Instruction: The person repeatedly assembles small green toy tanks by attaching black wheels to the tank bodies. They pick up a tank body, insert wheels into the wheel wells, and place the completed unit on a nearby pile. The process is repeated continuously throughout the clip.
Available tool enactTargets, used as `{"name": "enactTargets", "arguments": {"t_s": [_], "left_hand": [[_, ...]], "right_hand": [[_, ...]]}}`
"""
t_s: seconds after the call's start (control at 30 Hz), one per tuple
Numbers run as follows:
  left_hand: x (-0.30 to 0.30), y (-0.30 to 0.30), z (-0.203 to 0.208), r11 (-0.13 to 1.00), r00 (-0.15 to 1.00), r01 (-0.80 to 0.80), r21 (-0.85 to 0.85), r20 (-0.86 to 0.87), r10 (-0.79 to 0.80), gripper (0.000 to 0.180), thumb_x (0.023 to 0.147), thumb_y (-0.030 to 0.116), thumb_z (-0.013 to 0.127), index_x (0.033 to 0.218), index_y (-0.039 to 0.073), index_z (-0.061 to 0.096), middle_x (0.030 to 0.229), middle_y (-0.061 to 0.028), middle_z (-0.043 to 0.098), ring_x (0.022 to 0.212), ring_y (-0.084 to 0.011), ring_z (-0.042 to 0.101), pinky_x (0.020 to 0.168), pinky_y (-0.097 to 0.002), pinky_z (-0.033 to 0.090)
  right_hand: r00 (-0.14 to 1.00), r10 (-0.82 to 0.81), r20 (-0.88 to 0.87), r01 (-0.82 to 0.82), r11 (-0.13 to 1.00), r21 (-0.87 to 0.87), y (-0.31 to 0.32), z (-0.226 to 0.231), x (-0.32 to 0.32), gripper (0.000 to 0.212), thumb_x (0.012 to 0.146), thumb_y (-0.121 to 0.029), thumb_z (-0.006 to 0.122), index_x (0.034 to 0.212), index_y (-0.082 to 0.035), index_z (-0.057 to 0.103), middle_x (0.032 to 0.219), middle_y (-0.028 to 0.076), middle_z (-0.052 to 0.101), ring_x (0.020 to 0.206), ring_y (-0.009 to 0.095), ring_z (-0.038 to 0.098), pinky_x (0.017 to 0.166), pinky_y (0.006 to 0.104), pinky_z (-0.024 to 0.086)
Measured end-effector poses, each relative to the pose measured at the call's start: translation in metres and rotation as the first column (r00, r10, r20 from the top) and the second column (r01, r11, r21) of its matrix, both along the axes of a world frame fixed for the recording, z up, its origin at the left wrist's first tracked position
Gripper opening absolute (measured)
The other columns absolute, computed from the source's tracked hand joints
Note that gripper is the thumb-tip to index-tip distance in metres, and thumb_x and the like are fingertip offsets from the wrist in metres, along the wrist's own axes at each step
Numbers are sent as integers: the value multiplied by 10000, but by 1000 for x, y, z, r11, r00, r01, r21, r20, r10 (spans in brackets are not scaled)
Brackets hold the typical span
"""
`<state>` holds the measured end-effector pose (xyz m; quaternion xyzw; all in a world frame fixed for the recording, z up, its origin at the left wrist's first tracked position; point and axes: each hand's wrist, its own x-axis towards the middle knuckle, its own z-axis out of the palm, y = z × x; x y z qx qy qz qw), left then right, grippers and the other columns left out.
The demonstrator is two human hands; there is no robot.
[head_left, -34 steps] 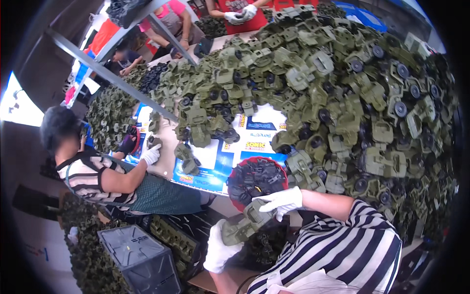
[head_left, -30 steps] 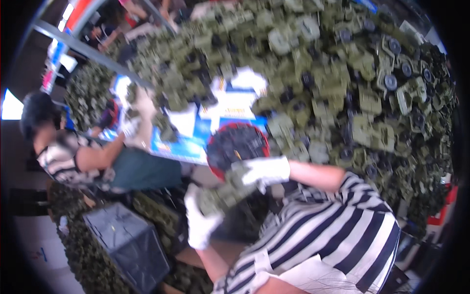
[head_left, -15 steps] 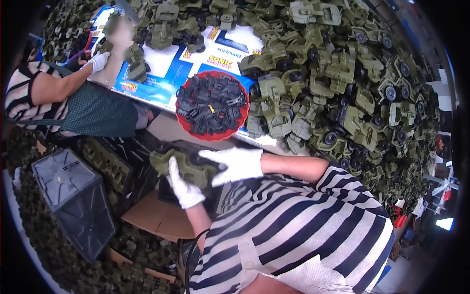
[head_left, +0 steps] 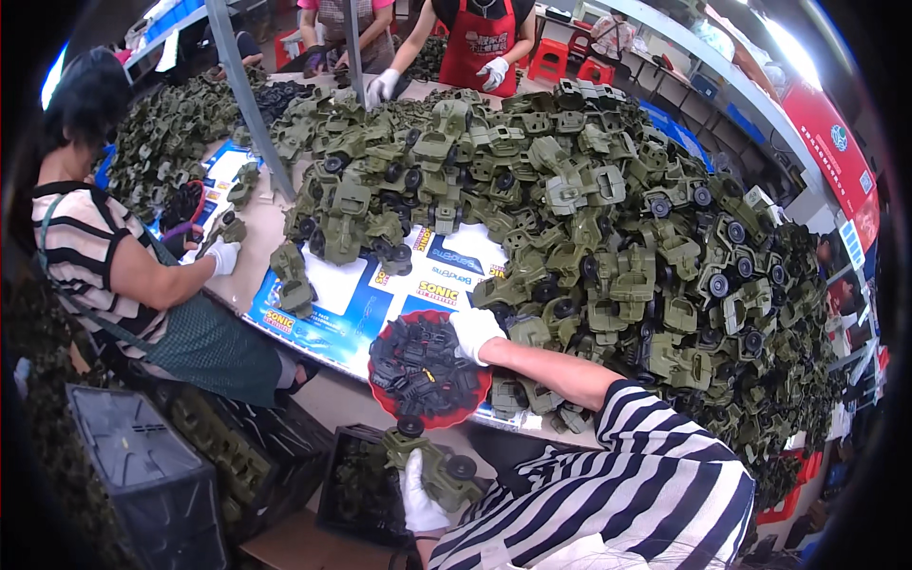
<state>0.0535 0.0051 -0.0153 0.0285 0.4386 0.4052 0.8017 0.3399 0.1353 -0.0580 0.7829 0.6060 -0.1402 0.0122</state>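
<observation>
My left hand, in a white glove, grips a green toy truck with black wheels, held low in front of my striped shirt above a dark crate. My right hand, also gloved, reaches onto the right edge of a red bowl filled with small black plastic parts. Its fingers rest among the parts; whether they pinch one is hidden.
A large heap of green toy trucks covers the table, which bears blue and white printed sheets. At left a seated person in a striped top handles a truck with a gloved hand. Other people in aprons work at the far end. A grey crate stands lower left.
My right hand has let go of the toy truck and moved up to the red bowl. My left hand still holds the truck, now lower. The view has swung upward.
</observation>
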Motion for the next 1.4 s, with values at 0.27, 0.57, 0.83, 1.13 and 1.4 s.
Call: {"name": "enactTargets", "arguments": {"t_s": [0.27, 0.57, 0.83, 1.13, 1.4], "left_hand": [[7, 16, -38, 977, 998, 33, 209, -64, -20, 431, 939, 114, 643, 1346, 125, 503, 1140, -21, 611, 950, -163, 626, 818, -326, 557], [6, 15, -32, 958, 996, -17, 287, -76, 41, 409, 995, 275, 590, 1361, 121, 491, 1090, -31, 622, 927, -149, 626, 787, -325, 562], [-3, 20, -24, 869, 981, 193, 456, -104, -163, 829, 878, 203, 747, 1528, 77, 248, 1371, -74, 504, 1214, -197, 528, 1045, -342, 434], [12, 12, 2, 894, 974, 205, 400, 4, -225, 1001, 777, 36, 820, 1554, 63, 190, 1369, -57, 501, 1208, -159, 531, 1043, -335, 434], [1, 5, -10, 958, 973, 181, 223, 104, -208, 900, 783, 81, 811, 1520, 48, 295, 1340, -58, 527, 1189, -160, 543, 1023, -343, 453]], "right_hand": [[985, 92, -144, -91, 996, 16, -4, 18, 4, 517, 672, -285, 841, 1121, -106, 656, 1070, 237, 643, 978, 405, 652, 854, 474, 532], [900, 126, -418, -111, 992, 61, 6, 14, 26, 442, 872, -404, 658, 1212, -122, 670, 1173, 153, 678, 1081, 334, 640, 935, 400, 502], [188, -218, -958, 35, 976, -215, -16, 87, -22, 397, 964, -287, 640, 1305, -85, 624, 950, 1, 651, 689, 68, 531, 598, 240, 429], [543, 291, -788, -69, 950, 303, -62, 62, -76, 293, 968, -215, 617, 1225, -76, 649, 1074, 89, 693, 1034, 221, 642, 952, 330, 478], [292, 300, -908, -519, 847, 113, -46, 59, -57, 418, 1023, -296, 500, 1355, -49, 554, 1347, 160, 578, 1253, 302, 545, 1090, 393, 396]]}}
